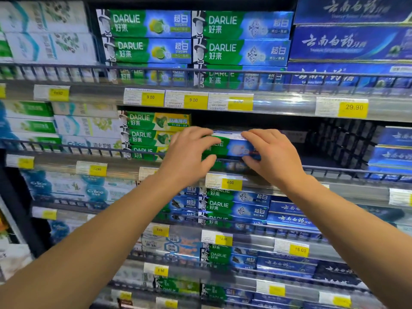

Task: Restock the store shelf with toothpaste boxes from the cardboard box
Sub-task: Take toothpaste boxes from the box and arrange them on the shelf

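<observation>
I hold one toothpaste box [231, 148] with both hands at the middle shelf [334, 169], just above its wire rail. My left hand [189, 152] grips the left end, with the fingers curled over the top and the thumb under it. My right hand [267, 150] grips the right end the same way. Left of the box stands a stack of green boxes [153, 134]. Behind it the shelf is dark. Yellow price tags [231, 182] run along each shelf edge.
</observation>
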A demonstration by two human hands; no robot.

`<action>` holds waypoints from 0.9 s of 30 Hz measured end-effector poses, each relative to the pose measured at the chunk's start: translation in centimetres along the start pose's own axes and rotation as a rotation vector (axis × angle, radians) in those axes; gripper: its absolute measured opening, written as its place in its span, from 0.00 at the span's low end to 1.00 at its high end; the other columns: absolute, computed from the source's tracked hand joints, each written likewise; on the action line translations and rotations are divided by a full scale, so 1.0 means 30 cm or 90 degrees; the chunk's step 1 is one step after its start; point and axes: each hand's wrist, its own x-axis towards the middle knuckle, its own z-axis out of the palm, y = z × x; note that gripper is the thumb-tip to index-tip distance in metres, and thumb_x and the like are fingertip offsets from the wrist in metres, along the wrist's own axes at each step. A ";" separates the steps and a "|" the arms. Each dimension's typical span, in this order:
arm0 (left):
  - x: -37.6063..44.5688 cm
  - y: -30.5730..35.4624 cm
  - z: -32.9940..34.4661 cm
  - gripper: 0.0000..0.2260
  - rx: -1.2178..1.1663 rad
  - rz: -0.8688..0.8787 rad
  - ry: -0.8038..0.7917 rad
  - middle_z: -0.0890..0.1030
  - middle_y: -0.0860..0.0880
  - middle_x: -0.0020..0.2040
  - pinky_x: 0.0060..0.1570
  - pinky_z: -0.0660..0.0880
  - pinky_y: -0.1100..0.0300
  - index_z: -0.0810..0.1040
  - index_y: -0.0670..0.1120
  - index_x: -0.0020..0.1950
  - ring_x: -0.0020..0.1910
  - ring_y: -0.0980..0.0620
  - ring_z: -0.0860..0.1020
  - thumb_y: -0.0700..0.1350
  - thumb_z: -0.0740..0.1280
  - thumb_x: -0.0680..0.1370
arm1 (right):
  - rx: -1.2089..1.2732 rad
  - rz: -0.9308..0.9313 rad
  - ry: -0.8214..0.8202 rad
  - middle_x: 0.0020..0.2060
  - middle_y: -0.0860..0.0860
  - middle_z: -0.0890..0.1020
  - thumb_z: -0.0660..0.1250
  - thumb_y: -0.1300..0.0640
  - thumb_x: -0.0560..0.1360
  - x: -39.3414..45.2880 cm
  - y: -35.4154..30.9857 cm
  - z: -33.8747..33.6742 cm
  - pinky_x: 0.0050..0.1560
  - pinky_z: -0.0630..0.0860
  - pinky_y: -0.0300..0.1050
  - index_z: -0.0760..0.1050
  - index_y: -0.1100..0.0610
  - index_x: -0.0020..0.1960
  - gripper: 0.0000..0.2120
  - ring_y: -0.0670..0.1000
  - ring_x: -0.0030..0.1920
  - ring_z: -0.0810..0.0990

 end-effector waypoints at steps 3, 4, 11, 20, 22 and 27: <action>-0.044 0.000 0.035 0.24 0.040 -0.008 -0.043 0.66 0.52 0.73 0.71 0.56 0.45 0.67 0.54 0.72 0.72 0.48 0.60 0.52 0.65 0.76 | -0.002 0.013 -0.039 0.56 0.54 0.81 0.75 0.55 0.66 0.005 0.010 0.012 0.52 0.75 0.51 0.77 0.57 0.62 0.26 0.60 0.52 0.79; -0.049 0.001 0.045 0.26 0.055 -0.011 -0.061 0.62 0.52 0.75 0.72 0.54 0.45 0.64 0.55 0.74 0.74 0.48 0.57 0.53 0.65 0.76 | -0.003 0.016 -0.050 0.56 0.53 0.81 0.75 0.54 0.66 0.007 0.012 0.017 0.52 0.75 0.52 0.77 0.57 0.63 0.25 0.60 0.52 0.79; -0.035 -0.014 0.072 0.33 0.116 -0.020 -0.137 0.49 0.51 0.79 0.75 0.46 0.45 0.51 0.54 0.78 0.77 0.49 0.45 0.57 0.62 0.77 | 0.033 0.065 -0.087 0.60 0.54 0.80 0.74 0.53 0.70 0.011 0.020 0.057 0.60 0.73 0.55 0.75 0.56 0.65 0.25 0.60 0.57 0.76; -0.034 -0.012 0.080 0.32 0.122 -0.025 -0.119 0.51 0.51 0.79 0.75 0.48 0.45 0.54 0.53 0.78 0.77 0.48 0.47 0.56 0.63 0.76 | 0.064 0.117 -0.119 0.62 0.51 0.79 0.70 0.52 0.74 0.026 0.025 0.070 0.61 0.71 0.55 0.73 0.52 0.68 0.23 0.59 0.61 0.73; -0.032 -0.006 0.079 0.32 0.121 -0.029 -0.113 0.52 0.51 0.79 0.74 0.48 0.45 0.55 0.53 0.77 0.77 0.48 0.48 0.56 0.63 0.76 | 0.070 0.123 -0.128 0.63 0.51 0.78 0.69 0.51 0.74 0.026 0.025 0.069 0.62 0.71 0.56 0.72 0.52 0.68 0.23 0.58 0.62 0.73; -0.033 0.010 0.074 0.31 0.107 -0.034 -0.109 0.53 0.49 0.78 0.74 0.48 0.46 0.56 0.52 0.77 0.77 0.47 0.48 0.55 0.63 0.76 | 0.067 0.144 -0.149 0.66 0.51 0.75 0.67 0.50 0.75 0.027 0.015 0.058 0.64 0.69 0.56 0.69 0.51 0.71 0.25 0.58 0.65 0.70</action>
